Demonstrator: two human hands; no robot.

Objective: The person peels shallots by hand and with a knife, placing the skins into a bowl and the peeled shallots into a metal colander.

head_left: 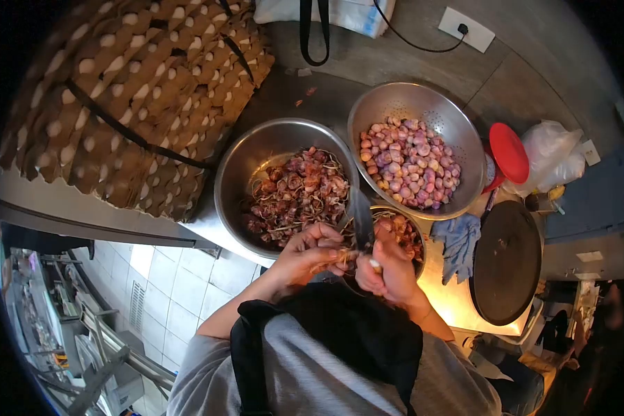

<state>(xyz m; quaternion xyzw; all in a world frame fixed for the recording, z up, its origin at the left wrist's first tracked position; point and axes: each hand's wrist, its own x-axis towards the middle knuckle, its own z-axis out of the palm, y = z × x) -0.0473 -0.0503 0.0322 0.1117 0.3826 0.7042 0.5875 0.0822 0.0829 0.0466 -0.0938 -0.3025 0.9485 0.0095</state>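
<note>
My right hand (388, 267) is closed round the handle of a knife (361, 215), whose broad blade points up and away from me. Right beside it, my left hand (310, 254) pinches a small shallot with pale stringy roots (344, 258), partly hidden by the fingers. Both hands are over the near rim of a smaller bowl (421, 258) holding reddish-brown peelings. To the left of it stands a large steel bowl (232, 180) with unpeeled, rooty shallots. Behind the hands on the right, a steel colander (367, 114) holds a heap of peeled pink-purple shallots (412, 163).
Strapped egg trays full of eggs (132, 104) stack at the left. A blue glove (455, 246) and a round dark pan (508, 263) lie on the right. Behind them are a red lid (509, 152) and plastic bags (551, 152). A cord runs to a wall socket (466, 29).
</note>
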